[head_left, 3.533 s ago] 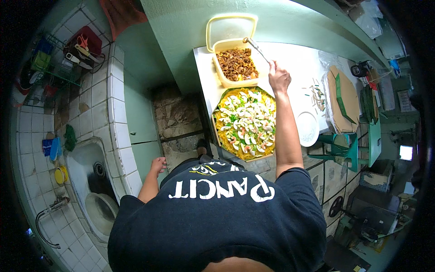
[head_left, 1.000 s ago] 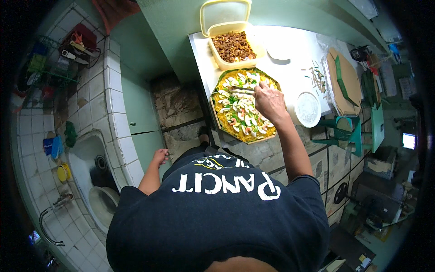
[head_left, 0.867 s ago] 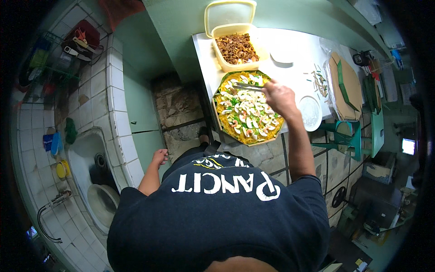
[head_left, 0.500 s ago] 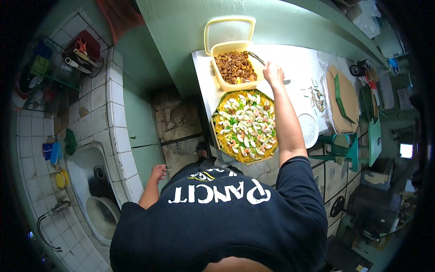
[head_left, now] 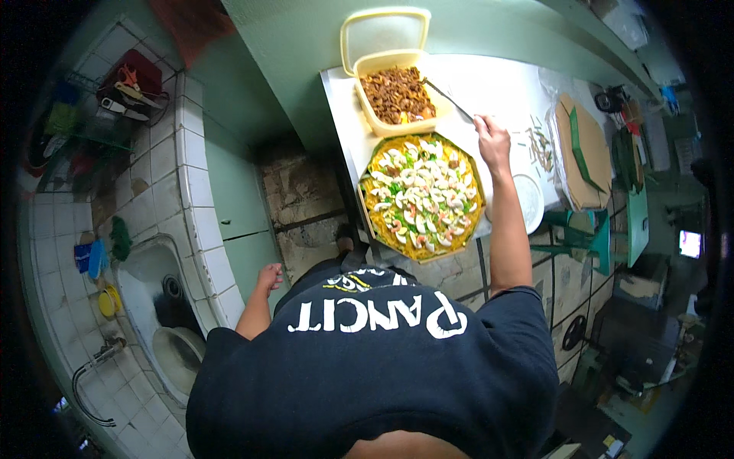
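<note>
Octagonal tray [head_left: 362,206] of topped noodles [head_left: 381,223], with hand-held utensil [head_left: 451,100]

Right hand [head_left: 493,141]: fingers closed round the handle of the slim, dark utensil, beyond and to the right of the tray; the forearm runs alongside the tray's right edge. Far end of the utensil at the yellow tub; whether it carries a piece cannot be told.

Left hand [head_left: 270,276]: well apart from the tray, low on its left; fingers curled inward, whether around anything cannot be told.

Tray: at the near edge of the white table [head_left: 508,88]. Yellow noodles show around the rim; white slices, green bits and pinkish curled pieces cover the middle, with a few brown pieces near the far side.

Yellow tub [head_left: 440,109]: rectangular, just beyond the tray; brown chopped pieces [head_left: 397,92] inside. Pale lid [head_left: 384,37]: upright behind the tub, farther from the tray.

White round container [head_left: 540,203]: right of the tray, partly behind the forearm.

Short thin sticks [head_left: 542,145]: scattered, farther right of the tray.

Cardboard stack [head_left: 596,145]: beyond the sticks from the tray, in clear plastic, green strip [head_left: 579,141] on top.

Green stool [head_left: 601,241]: right of the tray, below table height.

Sink [head_left: 131,268]: well left of the tray.
</note>
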A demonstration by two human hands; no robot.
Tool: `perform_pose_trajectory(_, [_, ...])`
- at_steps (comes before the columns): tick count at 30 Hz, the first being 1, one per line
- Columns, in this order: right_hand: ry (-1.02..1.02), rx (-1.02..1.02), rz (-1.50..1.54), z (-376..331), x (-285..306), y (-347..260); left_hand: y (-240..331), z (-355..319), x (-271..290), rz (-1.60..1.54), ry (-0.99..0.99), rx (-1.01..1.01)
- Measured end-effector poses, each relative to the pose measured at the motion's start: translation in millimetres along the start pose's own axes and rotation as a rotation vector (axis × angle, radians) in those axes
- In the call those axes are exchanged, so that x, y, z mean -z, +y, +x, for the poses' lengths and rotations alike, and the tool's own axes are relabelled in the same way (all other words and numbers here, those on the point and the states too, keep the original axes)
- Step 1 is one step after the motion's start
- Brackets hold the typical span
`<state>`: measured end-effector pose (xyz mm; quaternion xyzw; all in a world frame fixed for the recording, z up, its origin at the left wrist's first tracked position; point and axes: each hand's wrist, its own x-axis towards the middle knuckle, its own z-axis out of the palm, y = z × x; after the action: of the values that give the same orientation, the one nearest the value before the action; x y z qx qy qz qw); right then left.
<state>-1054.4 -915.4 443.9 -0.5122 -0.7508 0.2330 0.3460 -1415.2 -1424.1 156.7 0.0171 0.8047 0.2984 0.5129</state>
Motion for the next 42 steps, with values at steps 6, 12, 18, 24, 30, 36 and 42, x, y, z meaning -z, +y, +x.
perform_pose_trajectory(6, [-0.077, -0.059, 0.120, -143.1, 67.5, 51.3, 18.1, 2.8, -7.0, 0.088, 0.006, 0.006])
perform_pose_trajectory(12, [-0.116, -0.148, -0.017, -202.2, 58.8, 60.5, 40.1, 2.3, -17.1, 0.157, -0.031, -0.058])
perform_pose_trajectory(18, [-0.082, -0.062, -0.118, -199.1, 68.7, 36.3, 47.6, -3.3, -24.1, 0.144, -0.053, -0.087])
perform_pose_trajectory(24, [0.174, 0.131, 0.188, -111.4, 68.8, 14.2, 31.9, -15.4, -20.6, 0.125, -0.027, -0.053])
perform_pose_trajectory(30, [-0.093, 0.040, -0.538, -5.8, -4.2, -16.9, 16.6, -9.8, -14.6, 0.058, -0.009, -0.024])
perform_pose_trajectory(36, [-0.174, -0.019, -0.632, 44.1, -48.6, -28.2, 1.3, -8.9, -7.4, -0.011, 0.026, 0.014])
perform_pose_trajectory(42, [-0.120, -0.014, -0.552, 42.8, -19.2, -18.1, -12.7, -4.9, -7.3, -0.021, 0.027, 0.017])
